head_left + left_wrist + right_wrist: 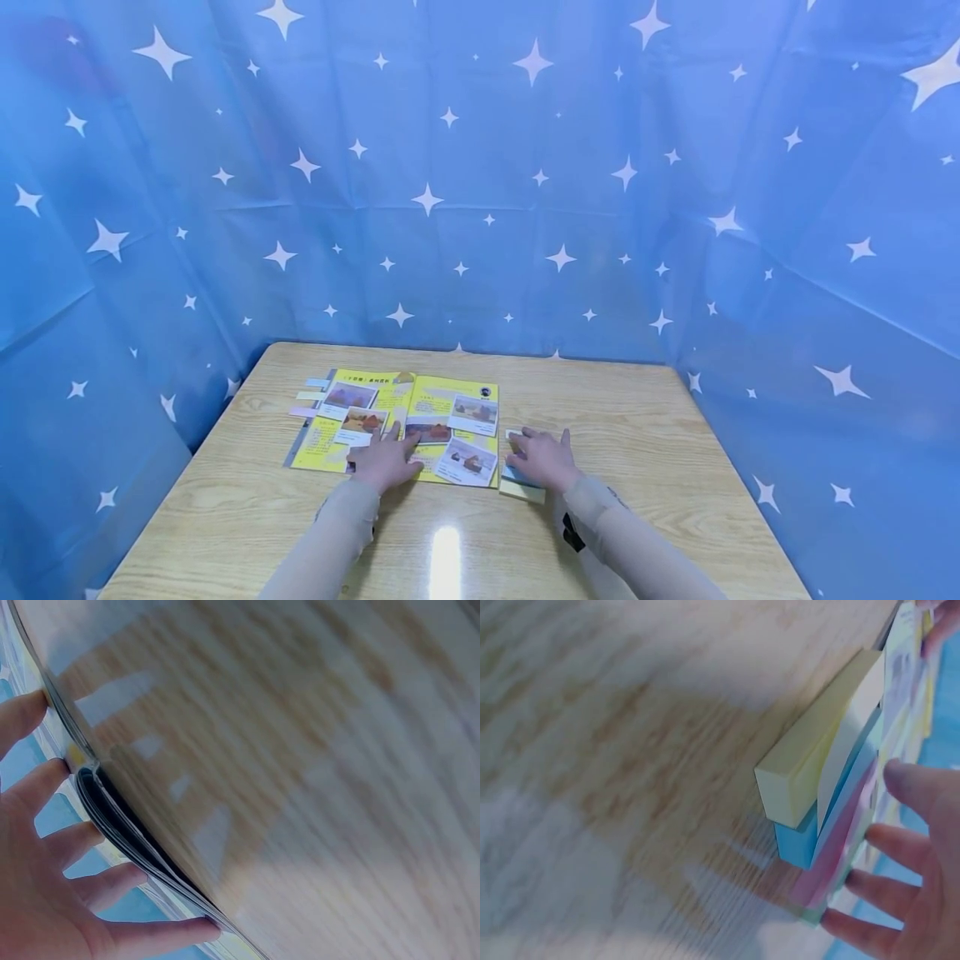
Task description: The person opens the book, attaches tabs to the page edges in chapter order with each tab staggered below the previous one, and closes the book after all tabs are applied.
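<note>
An open magazine point(423, 385) with yellow pages and several photo cards on them lies on the table. My left hand point(384, 460) rests across its lower middle with fingers spread; in the left wrist view its fingertips touch the pages near the spine. Just right of the magazine are several sticky note pads point(522, 493). Over these my right hand point(546, 460) lies with fingers extended. The right wrist view shows yellow, blue, pink and green pads point(791, 784), some sheets lifting at one side, and the right fingertips touching the layered pads.
Colored sticky tabs point(303, 411) stick out from the magazine's left edge. The wooden table point(637, 408) has a bright reflection near the front. A blue star-patterned curtain point(480, 167) hangs behind and along both sides. A black object point(572, 533) is beside the right wrist.
</note>
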`<state>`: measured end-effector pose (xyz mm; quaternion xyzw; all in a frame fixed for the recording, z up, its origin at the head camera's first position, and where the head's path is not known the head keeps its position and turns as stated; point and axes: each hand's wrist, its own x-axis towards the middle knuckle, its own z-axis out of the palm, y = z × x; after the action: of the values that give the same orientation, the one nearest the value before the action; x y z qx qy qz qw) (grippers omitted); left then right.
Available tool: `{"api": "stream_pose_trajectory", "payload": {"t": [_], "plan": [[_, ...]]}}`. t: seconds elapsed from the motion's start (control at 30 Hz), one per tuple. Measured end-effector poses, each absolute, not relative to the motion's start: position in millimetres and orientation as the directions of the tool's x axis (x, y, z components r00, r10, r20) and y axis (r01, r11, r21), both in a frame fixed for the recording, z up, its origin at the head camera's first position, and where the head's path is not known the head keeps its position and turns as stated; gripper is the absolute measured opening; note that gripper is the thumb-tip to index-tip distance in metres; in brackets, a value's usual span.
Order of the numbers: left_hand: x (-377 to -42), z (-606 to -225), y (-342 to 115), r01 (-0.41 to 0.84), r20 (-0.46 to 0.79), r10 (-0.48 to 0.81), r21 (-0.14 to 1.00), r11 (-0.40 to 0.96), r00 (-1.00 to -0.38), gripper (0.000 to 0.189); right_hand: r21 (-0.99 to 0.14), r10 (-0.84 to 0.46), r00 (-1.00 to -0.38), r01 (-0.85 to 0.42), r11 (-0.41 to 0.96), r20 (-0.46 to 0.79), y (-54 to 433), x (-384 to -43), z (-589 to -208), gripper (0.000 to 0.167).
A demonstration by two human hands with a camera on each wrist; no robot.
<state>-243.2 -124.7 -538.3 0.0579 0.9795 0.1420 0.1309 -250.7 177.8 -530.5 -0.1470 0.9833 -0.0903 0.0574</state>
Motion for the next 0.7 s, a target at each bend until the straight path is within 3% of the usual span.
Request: {"api": "stream_pose_trajectory", "payload": {"t": [0.3, 0.7], "plan": [[-245, -540, -129, 0.094, -0.228, 0.171, 0.315, 0.944, -0.959, 0.057, -0.208, -0.258, -0.965, -0.246, 0.947, -0.035, 176, -264, -530, 0.038], [-255, -528, -146, 0.052, -0.188, 0.168, 0.502, 0.863, -0.968, 0.036, -0.280, -0.165, -0.986, -0.153, 0.948, -0.020, 186, -282, -535, 0.028]]}}
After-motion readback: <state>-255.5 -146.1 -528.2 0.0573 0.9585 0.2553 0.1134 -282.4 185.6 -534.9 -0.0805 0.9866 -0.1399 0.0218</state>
